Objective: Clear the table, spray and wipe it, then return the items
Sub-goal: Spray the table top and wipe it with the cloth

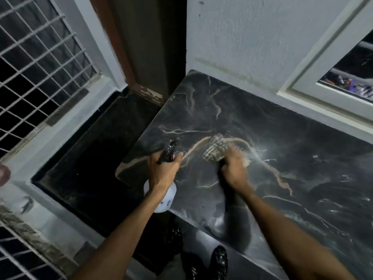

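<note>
Dim scene, edges bowed by the wide lens.
Glare glints on the table [314,174] right of the motion-blurred right hand [234,168] and cloth [215,149]; an arm shadow lies nearer.

Head-worn view, steeply down, close over table [203,102].

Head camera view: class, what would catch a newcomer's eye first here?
The blurred right hand stands out, holding a cloth against the middle of the dark veined table. Just left of it, the left hand grips a spray bottle at the table's edge.
</note>
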The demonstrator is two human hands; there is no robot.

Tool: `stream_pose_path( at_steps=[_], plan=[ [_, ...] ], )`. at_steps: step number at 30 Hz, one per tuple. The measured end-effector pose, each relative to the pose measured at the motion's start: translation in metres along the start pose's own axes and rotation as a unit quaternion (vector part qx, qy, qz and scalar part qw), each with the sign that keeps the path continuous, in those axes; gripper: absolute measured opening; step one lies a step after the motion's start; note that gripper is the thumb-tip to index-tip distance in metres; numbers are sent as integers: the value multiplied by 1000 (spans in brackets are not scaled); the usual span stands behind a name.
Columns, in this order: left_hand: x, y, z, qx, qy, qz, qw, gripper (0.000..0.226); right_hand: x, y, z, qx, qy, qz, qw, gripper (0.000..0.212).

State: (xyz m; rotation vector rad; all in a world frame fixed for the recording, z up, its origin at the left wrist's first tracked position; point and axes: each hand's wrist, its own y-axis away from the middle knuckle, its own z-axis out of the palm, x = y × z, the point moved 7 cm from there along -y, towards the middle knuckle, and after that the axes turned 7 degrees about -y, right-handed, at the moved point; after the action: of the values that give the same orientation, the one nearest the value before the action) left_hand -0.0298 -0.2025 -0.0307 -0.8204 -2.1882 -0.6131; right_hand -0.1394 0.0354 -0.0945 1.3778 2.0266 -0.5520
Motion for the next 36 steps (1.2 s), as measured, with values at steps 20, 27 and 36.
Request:
stream_pose_path(
  at_steps=[20,27,36],
  plan=[
    [-23,-68,-34,30,-17,16,999,36,-102,-111,115,-53,19,-29,998,68],
    [-9,-81,-24,22,-41,39,998,36,-100,-68,121,-94,53,-137,985,74],
    [57,-39,54,-62,-28,156,985,37,6,-13,7,-68,48,-40,996,69]
  ],
)
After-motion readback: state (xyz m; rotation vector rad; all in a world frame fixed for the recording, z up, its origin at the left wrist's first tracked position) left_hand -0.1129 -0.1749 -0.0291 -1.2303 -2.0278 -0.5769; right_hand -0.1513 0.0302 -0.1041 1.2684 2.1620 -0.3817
